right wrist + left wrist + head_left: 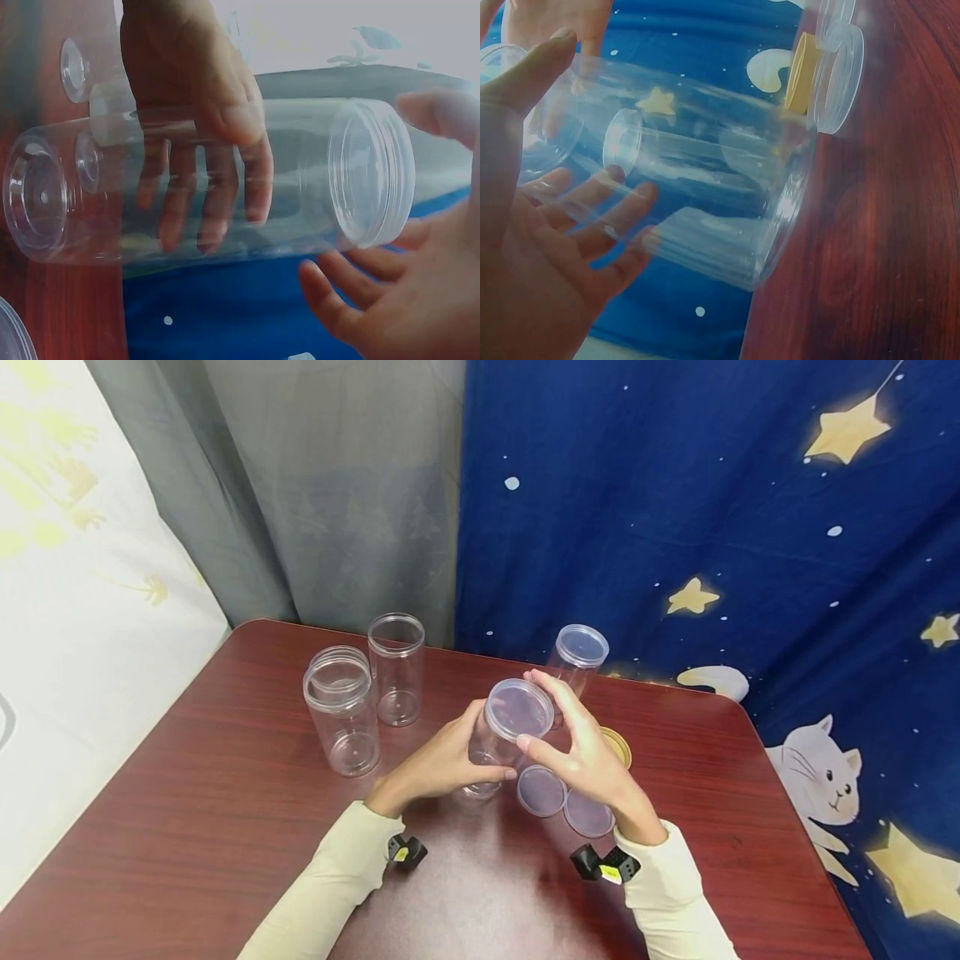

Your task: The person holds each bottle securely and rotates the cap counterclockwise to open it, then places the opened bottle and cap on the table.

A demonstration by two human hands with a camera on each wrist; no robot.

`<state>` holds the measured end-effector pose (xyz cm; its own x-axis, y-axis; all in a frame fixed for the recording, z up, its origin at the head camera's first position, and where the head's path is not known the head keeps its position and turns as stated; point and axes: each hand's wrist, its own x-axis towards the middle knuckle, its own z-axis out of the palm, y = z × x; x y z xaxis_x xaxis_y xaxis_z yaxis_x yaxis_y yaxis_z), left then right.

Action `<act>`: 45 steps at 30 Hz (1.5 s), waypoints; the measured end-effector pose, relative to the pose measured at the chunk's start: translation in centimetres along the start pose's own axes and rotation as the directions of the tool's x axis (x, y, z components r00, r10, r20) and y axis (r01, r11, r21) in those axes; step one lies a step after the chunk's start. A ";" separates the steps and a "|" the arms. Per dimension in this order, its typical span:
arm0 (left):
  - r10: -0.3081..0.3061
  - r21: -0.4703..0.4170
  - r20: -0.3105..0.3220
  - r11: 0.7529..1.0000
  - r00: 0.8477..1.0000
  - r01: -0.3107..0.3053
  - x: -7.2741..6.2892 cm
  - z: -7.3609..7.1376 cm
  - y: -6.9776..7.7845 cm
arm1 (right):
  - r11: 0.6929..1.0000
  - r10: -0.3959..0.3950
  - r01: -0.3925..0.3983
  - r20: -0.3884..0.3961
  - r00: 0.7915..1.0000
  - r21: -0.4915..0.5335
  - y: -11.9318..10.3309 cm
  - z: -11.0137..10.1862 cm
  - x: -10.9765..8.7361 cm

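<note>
A clear plastic jar stands tilted above the table with a translucent lid on its mouth. My left hand grips the jar's body, thumb on the near side and fingers behind, as the right wrist view shows through the clear wall. Around the lid curve the thumb and fingers of my right hand; in the right wrist view that hand is at the lid's rim. Two loose translucent lids, one left of the other, lie below the right hand.
Open clear jars stand at the left, one of them farther back. Behind my right hand stands a lidded jar. A gold lid lies partly hidden beside that hand. Curtains hang behind the brown table.
</note>
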<state>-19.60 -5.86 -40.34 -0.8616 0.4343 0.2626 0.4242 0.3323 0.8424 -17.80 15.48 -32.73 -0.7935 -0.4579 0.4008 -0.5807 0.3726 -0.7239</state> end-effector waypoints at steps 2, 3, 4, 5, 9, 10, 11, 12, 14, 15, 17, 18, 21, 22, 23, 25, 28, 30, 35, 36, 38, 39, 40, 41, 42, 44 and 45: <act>0.005 0.009 -0.009 1.000 1.000 -0.005 0.0 0.1 -0.1 | 0.998 -0.006 0.003 -0.066 0.998 -0.058 -0.2 0.2 0.0; 0.005 0.014 -0.015 1.000 1.000 -0.004 0.1 0.1 -0.1 | 0.995 -0.010 0.000 -0.105 0.994 -0.097 -0.3 0.3 0.0; 0.007 0.021 -0.022 1.000 1.000 -0.006 0.1 0.1 0.0 | 0.990 -0.011 -0.009 -0.144 0.990 -0.138 -0.5 0.4 0.0; 0.006 0.027 -0.028 1.000 1.000 -0.006 0.1 0.1 0.0 | 0.984 -0.013 -0.018 -0.174 0.985 -0.176 -0.6 0.5 0.0; 0.003 0.043 -0.049 0.999 0.999 -0.001 0.1 0.2 0.0 | 0.948 -0.004 -0.068 -0.226 0.974 -0.312 -1.3 1.0 0.1; 0.003 0.047 -0.053 0.999 0.999 -0.001 0.1 0.2 0.0 | 0.939 0.000 -0.078 -0.227 0.974 -0.334 -1.4 1.2 0.1; 0.001 0.048 -0.057 0.999 0.998 0.002 0.1 0.2 0.0 | 0.931 0.002 -0.085 -0.228 0.974 -0.355 -1.5 1.3 0.1; 0.000 0.049 -0.060 0.999 0.998 0.003 0.1 0.2 0.0 | 0.925 0.003 -0.090 -0.228 0.974 -0.370 -1.6 1.5 0.2; -0.001 0.048 -0.067 0.999 0.998 0.004 0.1 0.3 0.0 | 0.917 0.001 -0.093 -0.230 0.973 -0.388 -1.6 1.7 0.2; 0.001 0.046 -0.067 0.999 0.998 0.002 0.1 0.3 -0.1 | 0.915 -0.003 -0.090 -0.229 0.973 -0.394 -1.7 1.8 0.3; 0.004 0.045 -0.067 0.999 0.998 -0.001 0.1 0.4 -0.1 | 0.910 -0.007 -0.089 -0.229 0.974 -0.405 -1.7 1.9 0.4; 0.006 0.044 -0.066 0.999 0.998 -0.003 0.1 0.4 -0.1 | 0.909 -0.007 -0.088 -0.226 0.974 -0.407 -1.7 2.0 0.4; 0.010 0.041 -0.061 0.999 0.998 -0.008 0.1 0.4 -0.1 | 0.906 -0.007 -0.086 -0.218 0.976 -0.414 -1.7 2.0 0.5; 0.011 0.041 -0.060 0.999 0.998 -0.008 0.1 0.3 -0.1 | 0.906 -0.008 -0.084 -0.216 0.976 -0.416 -1.6 2.0 0.5; 0.011 0.040 -0.060 0.999 0.998 -0.009 0.1 0.3 -0.1 | 0.905 -0.009 -0.083 -0.214 0.977 -0.417 -1.6 2.0 0.5; 0.011 0.037 -0.058 0.999 0.998 -0.009 0.1 0.3 -0.1 | 0.906 -0.015 -0.075 -0.208 0.978 -0.417 -1.5 2.0 0.5; 0.011 0.038 -0.053 0.999 0.999 -0.009 0.1 0.3 -0.2 | 0.911 -0.023 -0.063 -0.202 0.979 -0.408 -1.3 2.0 0.4; 0.013 0.038 -0.050 0.999 0.999 -0.011 0.1 0.3 -0.2 | 0.916 -0.028 -0.054 -0.197 0.980 -0.398 -1.2 2.0 0.4; 0.021 0.042 -0.048 0.999 0.999 -0.019 0.1 0.3 -0.2 | 0.925 -0.029 -0.040 -0.174 0.984 -0.378 -1.1 1.9 0.4; 0.021 0.040 -0.048 0.999 0.999 -0.019 0.1 0.3 -0.2 | 0.926 -0.026 -0.039 -0.168 0.985 -0.375 -1.1 1.9 0.4; 0.022 0.034 -0.046 0.999 0.999 -0.021 0.1 0.3 -0.1 | 0.930 -0.016 -0.041 -0.152 0.988 -0.365 -1.1 1.7 0.3; 0.024 0.030 -0.044 0.999 0.999 -0.023 0.1 0.3 -0.1 | 0.932 -0.011 -0.042 -0.144 0.989 -0.360 -1.2 1.7 0.3; 0.026 0.026 -0.042 0.999 0.999 -0.024 0.1 0.3 -0.1 | 0.933 -0.005 -0.045 -0.138 0.990 -0.356 -1.2 1.6 0.3; 0.027 0.022 -0.040 0.999 0.999 -0.026 0.1 0.3 -0.1 | 0.935 -0.001 -0.046 -0.131 0.991 -0.351 -1.2 1.5 0.2; 0.028 0.019 -0.038 0.999 0.999 -0.027 0.1 0.3 -0.1 | 0.937 0.004 -0.047 -0.125 0.992 -0.346 -1.2 1.5 0.2; 0.030 0.015 -0.036 0.999 0.999 -0.029 0.1 0.3 -0.2 | 0.939 0.010 -0.049 -0.114 0.993 -0.342 -1.2 1.4 0.2; 0.030 0.013 -0.035 0.999 0.999 -0.030 0.1 0.3 -0.2 | 0.940 0.011 -0.047 -0.110 0.994 -0.339 -1.2 1.3 0.1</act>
<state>-19.68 -5.62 -40.58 -0.8576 0.4146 0.3044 0.4536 0.3304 0.8277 -16.99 13.91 -32.57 -0.8148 -0.3627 0.4523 -0.5697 0.6455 -0.5086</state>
